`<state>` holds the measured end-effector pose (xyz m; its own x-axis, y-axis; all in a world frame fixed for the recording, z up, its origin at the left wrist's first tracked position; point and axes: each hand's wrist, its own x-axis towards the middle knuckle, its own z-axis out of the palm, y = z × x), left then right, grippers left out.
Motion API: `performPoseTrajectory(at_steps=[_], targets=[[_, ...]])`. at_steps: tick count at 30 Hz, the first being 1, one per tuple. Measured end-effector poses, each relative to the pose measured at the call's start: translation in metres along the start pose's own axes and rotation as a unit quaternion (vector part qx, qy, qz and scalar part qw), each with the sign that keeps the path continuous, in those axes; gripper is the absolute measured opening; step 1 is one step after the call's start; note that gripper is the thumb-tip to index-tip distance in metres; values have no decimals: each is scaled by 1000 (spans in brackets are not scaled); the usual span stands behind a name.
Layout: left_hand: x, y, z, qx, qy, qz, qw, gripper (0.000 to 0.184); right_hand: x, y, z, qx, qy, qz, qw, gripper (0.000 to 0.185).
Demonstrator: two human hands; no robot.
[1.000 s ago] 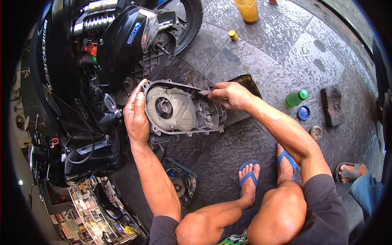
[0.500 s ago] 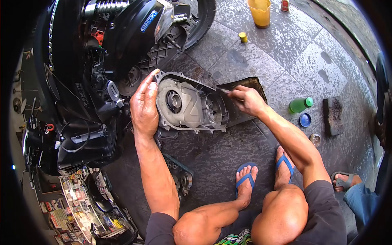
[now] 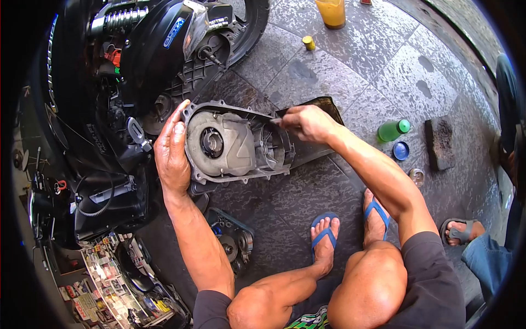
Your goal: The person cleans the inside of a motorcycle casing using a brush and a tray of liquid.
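Note:
A grey metal scooter engine cover [image 3: 233, 159] lies with its hollow inner side facing up, a round bearing hole at its left. My left hand [image 3: 174, 156] grips its left end, thumb on the near side and fingers stretched along the outer edge. My right hand [image 3: 311, 125] is closed in a pinch at the cover's upper right rim. A small flat grey piece [image 3: 276, 121] pokes out from its fingertips against that rim; most of it is hidden. Beneath the cover's right end is a dark, dirty tray-like sheet [image 3: 323, 105].
A black scooter [image 3: 148, 60] stands at the upper left. On the tiled floor are a yellow jug [image 3: 332, 13], a small yellow can [image 3: 309, 43], a green bottle [image 3: 393, 130], a blue lid [image 3: 401, 150] and a dark block [image 3: 440, 143]. A parts tray [image 3: 233, 241] lies below. Another person's sandalled foot [image 3: 459, 231] is at right.
The whole view has shifted, so most things appear further left. My right hand has slid slightly left along the cover's rim. My left hand keeps its grip on the cover.

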<state>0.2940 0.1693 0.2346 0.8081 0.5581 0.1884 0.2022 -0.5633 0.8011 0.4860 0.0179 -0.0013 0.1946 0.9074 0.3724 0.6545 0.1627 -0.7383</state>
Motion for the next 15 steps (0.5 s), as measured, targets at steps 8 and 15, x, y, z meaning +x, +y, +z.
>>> performPoseTrajectory(at_steps=[8,15], targets=[[-1,-7,-4,9,-13,5,1000,51,-4,-23,8,99,121,-30,987,21],[-4,4,7,-18,-27,-7,999,51,-8,-40,27,414,192,264,850,15]])
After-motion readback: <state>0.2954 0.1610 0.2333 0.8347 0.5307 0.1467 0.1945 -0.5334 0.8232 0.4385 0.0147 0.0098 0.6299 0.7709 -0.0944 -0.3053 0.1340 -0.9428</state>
